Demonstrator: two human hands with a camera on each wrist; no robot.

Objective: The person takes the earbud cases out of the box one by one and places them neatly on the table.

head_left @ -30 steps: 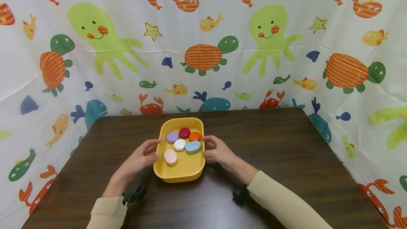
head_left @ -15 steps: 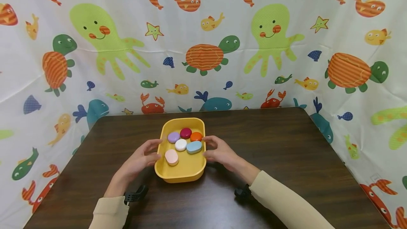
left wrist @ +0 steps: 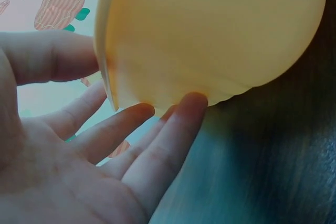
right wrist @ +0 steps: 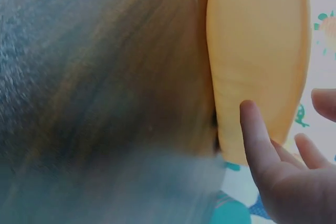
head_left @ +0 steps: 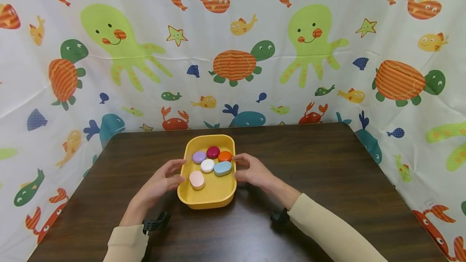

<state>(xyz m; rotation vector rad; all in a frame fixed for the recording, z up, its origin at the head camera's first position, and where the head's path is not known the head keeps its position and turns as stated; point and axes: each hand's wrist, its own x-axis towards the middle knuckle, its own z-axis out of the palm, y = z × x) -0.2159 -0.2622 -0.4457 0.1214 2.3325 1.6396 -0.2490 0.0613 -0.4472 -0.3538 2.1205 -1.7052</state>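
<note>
Here, your left hand (head_left: 160, 181) and right hand (head_left: 255, 172) flank the yellow bin (head_left: 215, 193) on the dark table (head_left: 309, 173), fingers loosely spread, left fingertips touching its wall. Inside, nearest you, sits a pink piece (head_left: 197, 180), then blue piece (head_left: 223, 168), white piece (head_left: 207, 165), lilac piece (head_left: 199, 157), orange piece (head_left: 225, 156), magenta piece (head_left: 213, 152).

L hand (left wrist: 68, 166) seen palm-side, fingers spread; yel. box (left wrist: 215, 24) touched by fingertips along side, thumb set at rim. Dk table (left wrist: 289, 166) shown lower R, printed cloth (left wrist: 26, 11) upper L, pt. hidden by hand.
</note>
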